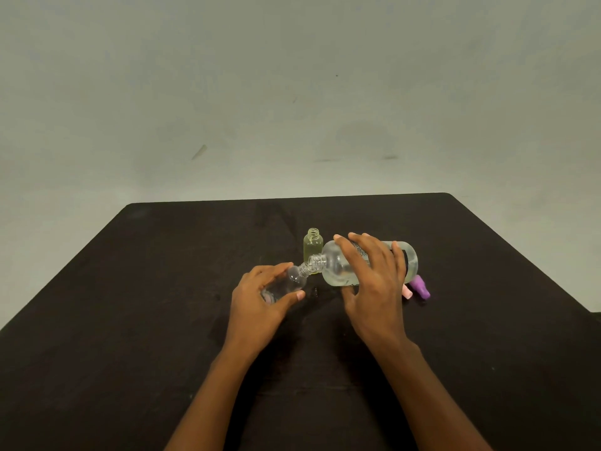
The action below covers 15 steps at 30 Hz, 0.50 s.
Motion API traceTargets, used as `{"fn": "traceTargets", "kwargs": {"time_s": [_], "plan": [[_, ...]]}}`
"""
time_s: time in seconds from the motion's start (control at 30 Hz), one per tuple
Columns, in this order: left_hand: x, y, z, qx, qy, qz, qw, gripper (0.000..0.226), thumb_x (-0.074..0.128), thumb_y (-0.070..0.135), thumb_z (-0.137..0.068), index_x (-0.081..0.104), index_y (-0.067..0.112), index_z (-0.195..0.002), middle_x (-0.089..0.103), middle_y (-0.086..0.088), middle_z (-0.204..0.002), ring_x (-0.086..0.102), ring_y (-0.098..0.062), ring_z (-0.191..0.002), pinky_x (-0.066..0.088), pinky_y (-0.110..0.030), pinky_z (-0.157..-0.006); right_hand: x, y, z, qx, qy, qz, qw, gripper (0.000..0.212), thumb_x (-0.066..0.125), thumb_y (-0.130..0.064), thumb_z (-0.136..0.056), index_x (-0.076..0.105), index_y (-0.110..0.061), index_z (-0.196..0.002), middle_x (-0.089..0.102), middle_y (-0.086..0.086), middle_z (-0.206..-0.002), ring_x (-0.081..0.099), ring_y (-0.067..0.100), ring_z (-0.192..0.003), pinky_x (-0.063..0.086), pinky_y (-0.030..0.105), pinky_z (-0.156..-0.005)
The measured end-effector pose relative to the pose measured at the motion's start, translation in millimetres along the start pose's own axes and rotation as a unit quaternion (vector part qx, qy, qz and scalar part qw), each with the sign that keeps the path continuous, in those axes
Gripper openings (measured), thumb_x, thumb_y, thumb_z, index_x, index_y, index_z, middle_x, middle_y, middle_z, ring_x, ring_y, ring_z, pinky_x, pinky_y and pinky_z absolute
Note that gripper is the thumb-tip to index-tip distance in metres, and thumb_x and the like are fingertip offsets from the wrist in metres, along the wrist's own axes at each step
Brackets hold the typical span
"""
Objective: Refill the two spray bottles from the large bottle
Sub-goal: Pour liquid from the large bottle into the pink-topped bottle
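Spray bottles first, from the left: a small clear spray bottle [286, 283] lies tilted in the left hand [260, 301], whose grip wraps its body between thumb and fingers, neck pointing up and right. Just behind stands the yellowish spray bottle [313, 244], upright on the dark counter [162, 288], uncapped, threads bare. The large bottle [341, 265] is tipped nearly level, its mouth meeting the clear bottle's neck; the right hand [374, 278] closes its grip around the barrel over the label. Clear liquid pools along its lower side. Further right, a pink cap [407, 291] and a purple spray cap [420, 286] lie on the counter. Both small bottles look light, thin-walled and likely slick when wet; holding mid-body seems safest. The large one probably weighs more, so its barrel suits a full-hand hold.
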<state>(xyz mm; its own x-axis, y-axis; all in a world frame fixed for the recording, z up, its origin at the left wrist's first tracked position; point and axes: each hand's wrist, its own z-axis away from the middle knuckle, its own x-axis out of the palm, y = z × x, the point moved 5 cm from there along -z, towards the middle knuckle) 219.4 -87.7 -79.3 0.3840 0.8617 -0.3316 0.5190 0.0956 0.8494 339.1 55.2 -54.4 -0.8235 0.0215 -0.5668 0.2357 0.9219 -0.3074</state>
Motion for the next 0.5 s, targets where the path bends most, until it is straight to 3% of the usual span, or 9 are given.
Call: {"fn": "traceTargets", "kwargs": {"time_s": [0.5], "plan": [[-0.1,1.1,0.5,0.004,-0.001,-0.004,1.0,0.048,0.084,0.016,-0.067,0.066,0.04,-0.105,0.065,0.015,-0.102,0.059,-0.004,-0.101,0.045,-0.02,-0.088,-0.4,-1.2,0.0,0.001,0.004,0.011,1.0,0.085,0.075,0.011,-0.056,0.055,-0.024,-0.131,0.056,0.003,-0.13,0.045,0.022,-0.129,0.013,0.04,-0.115]]}}
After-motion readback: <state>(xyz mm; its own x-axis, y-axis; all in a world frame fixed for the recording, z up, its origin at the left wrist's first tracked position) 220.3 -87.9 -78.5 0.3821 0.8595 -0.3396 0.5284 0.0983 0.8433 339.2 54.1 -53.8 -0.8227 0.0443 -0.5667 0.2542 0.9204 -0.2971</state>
